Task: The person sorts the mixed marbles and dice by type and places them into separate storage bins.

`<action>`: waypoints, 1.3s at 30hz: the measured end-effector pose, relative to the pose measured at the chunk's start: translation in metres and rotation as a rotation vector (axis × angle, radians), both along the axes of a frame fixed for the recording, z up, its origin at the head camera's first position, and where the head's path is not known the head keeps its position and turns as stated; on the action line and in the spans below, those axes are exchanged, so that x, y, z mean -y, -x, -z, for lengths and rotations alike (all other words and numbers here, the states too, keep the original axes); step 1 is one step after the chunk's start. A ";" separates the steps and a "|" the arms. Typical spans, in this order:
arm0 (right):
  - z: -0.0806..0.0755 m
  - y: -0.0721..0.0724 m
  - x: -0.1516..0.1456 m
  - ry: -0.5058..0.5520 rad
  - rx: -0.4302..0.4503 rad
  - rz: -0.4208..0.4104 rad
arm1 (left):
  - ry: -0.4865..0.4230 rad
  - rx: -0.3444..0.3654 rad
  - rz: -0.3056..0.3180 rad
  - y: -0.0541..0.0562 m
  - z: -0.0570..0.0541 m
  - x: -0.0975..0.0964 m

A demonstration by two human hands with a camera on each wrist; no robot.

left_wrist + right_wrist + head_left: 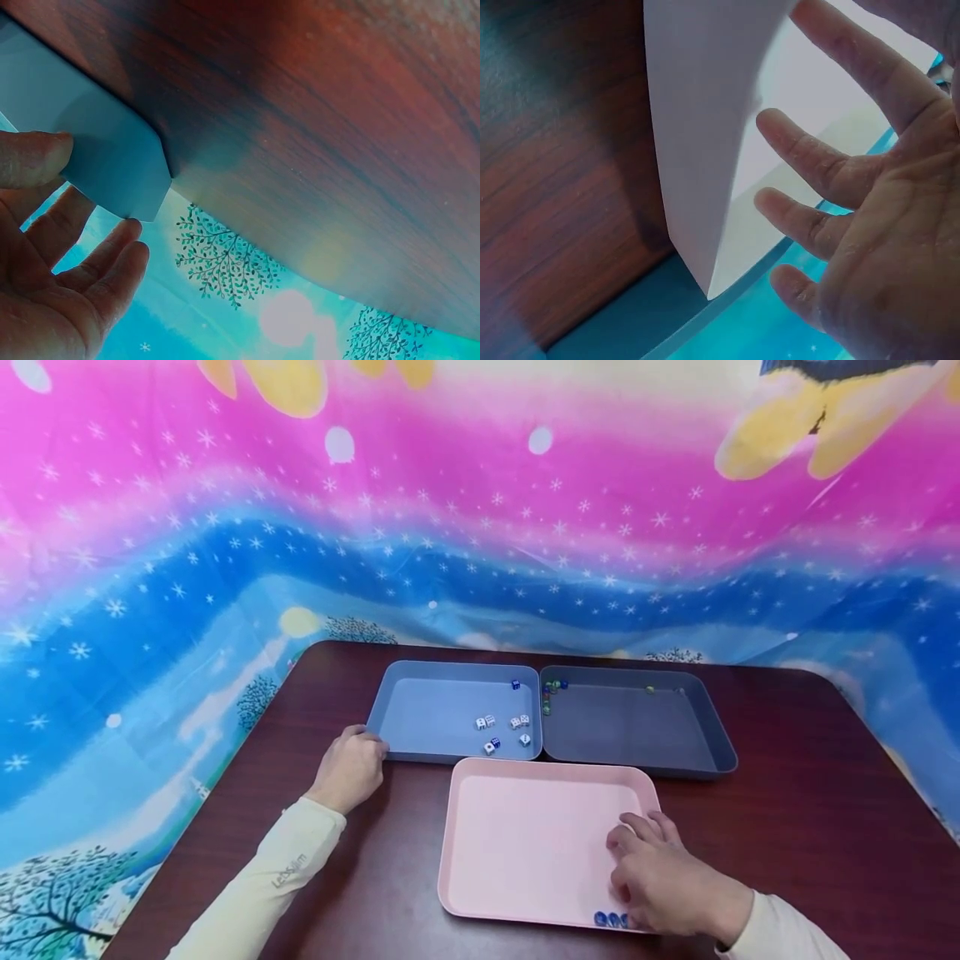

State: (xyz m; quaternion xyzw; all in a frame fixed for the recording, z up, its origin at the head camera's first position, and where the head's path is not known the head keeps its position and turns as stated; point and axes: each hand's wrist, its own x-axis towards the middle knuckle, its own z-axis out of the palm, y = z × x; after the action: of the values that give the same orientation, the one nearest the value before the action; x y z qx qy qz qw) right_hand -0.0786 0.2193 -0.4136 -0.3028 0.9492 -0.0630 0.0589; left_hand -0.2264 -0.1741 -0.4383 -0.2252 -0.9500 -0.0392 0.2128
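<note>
My left hand (351, 768) grips the near left corner of the blue-grey tray (435, 752), thumb (37, 157) on its outer wall and fingers at the rim. Several white dice (519, 722) and a few blue dice (515, 684) lie in the right half of that tray. My right hand (667, 872) hovers over the right side of the pink tray (487, 843), its fingers (817, 157) spread and loosely bent. Small shiny blue pieces (611, 919) line the tray's near right edge beside the thumb, and the hand partly hides them.
A dark grey tray (637, 727) stands against the blue-grey tray's right side. Small green, blue and orange pieces (552, 687) gather in its far left corner, with a green one (650, 690) farther right. A patterned cloth (480, 527) hangs behind the brown table (810, 827).
</note>
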 end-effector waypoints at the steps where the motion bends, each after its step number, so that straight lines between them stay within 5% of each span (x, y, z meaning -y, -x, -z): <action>1: 0.001 0.000 0.001 0.000 -0.010 -0.009 | 0.000 0.004 0.000 0.000 0.000 0.000; 9: 0.002 0.003 0.003 0.010 -0.091 -0.037 | 0.004 -0.009 0.007 0.001 0.001 0.001; 17: 0.001 0.002 0.004 -0.007 0.006 0.011 | 0.014 0.019 -0.011 0.000 0.001 0.001; 20: 0.004 0.003 0.004 -0.009 -0.030 0.009 | 0.015 0.016 -0.008 0.000 0.001 0.001; 27: 0.007 0.004 0.006 0.001 -0.152 -0.072 | 0.017 0.014 -0.013 0.000 0.001 0.001; 39: 0.007 0.012 0.023 0.070 -0.240 -0.202 | 0.010 0.023 -0.009 0.001 0.001 0.000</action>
State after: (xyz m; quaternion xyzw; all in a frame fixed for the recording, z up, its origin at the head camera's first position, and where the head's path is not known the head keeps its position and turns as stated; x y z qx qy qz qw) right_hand -0.0901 0.1963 -0.4203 -0.4040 0.9113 -0.0533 -0.0594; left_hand -0.2274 -0.1746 -0.4391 -0.2216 -0.9535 -0.0361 0.2008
